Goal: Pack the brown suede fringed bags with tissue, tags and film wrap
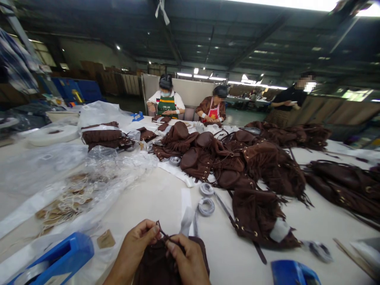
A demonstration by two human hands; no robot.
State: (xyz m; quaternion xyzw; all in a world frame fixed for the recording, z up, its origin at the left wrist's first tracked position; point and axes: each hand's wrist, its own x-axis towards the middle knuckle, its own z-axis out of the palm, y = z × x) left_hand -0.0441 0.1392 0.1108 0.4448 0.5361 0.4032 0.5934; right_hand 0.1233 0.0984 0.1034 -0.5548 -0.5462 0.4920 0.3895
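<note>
My left hand (139, 241) and my right hand (188, 259) meet at the bottom middle of the head view. Both pinch a thin dark cord (162, 233) that rises from a brown suede bag (154, 265) lying under my hands at the table's near edge. The fingers of each hand are closed on the cord. A heap of brown fringed suede bags (237, 166) lies across the middle of the white table (166, 198), beyond my hands. Small rolls of grey tape (206, 206) rest between the heap and me.
A blue tape dispenser (56, 257) sits at the lower left, another blue one (292, 273) at the lower right. Clear plastic bags with tan tags (74, 194) cover the left side. Two seated people (190, 105) work at the far end; a third stands at the right (292, 99).
</note>
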